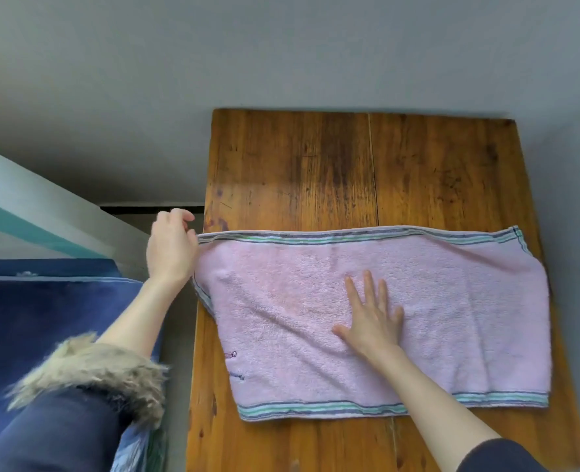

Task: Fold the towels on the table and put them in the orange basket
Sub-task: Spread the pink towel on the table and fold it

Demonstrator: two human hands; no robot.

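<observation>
Pink terry towel (366, 315) lies half-folded on your wooden counter (349, 165), right hand (372, 321) flat, left hand (172, 247) pinching its corner; basket unseen.

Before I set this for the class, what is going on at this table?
A person is working on a pink towel with striped borders, spread on a wooden table. The right hand lies flat on the middle of it, fingers straight. The left hand is at the towel's far left corner, fingers curled there, apparently holding the edge. No orange basket is in view.
</observation>
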